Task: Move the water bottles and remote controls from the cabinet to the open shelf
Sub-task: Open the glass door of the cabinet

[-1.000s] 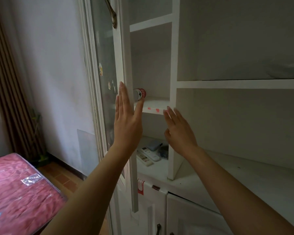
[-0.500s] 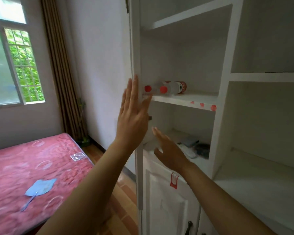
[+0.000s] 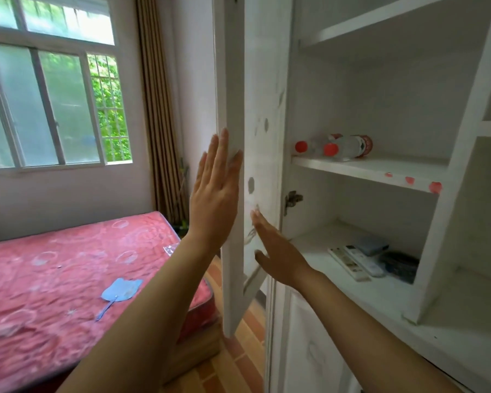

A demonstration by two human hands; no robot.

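1. Left hand [image 3: 214, 191]: flat, fingers spread, against door [image 3: 238, 154] edge, centre frame
2. Right hand [image 3: 278, 253]: open, empty, behind door
3. Bottles [image 3: 346, 146]: lying on cabinet shelf, right of centre
4. Remotes [image 3: 357, 262]: shelf below, lower right

cabinet door [image 3: 233, 137] swung aside, cabinet mouth clear to water bottles [image 3: 343, 146]
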